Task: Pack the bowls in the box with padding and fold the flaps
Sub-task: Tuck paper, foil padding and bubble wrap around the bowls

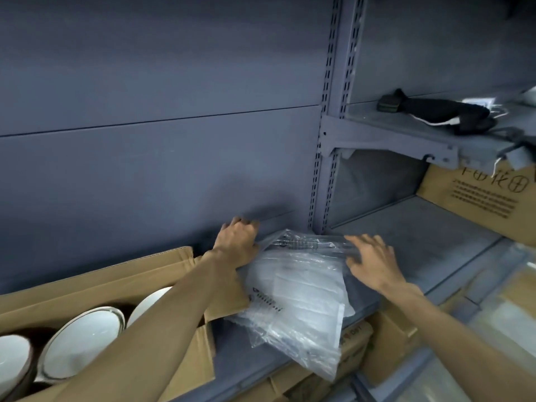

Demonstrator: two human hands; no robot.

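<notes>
Left hand (237, 242): fingers curled on clear plastic padding bag (298, 297), print blurred.
Right hand (374, 262): fingers spread, flat on bag.
Brown cardboard box (116, 277): white bowls (81, 343) inside.

There was only one view, from a wide-angle camera worn on the person's head. It looked forward and down, close against a grey-blue metal shelving unit (412, 224), whose back panel filled the upper frame. Both bare forearms reached in from the bottom edge. An open brown cardboard box (121, 274) sat at lower left, cut off by the frame. Straight lines bowed near the edges.
</notes>
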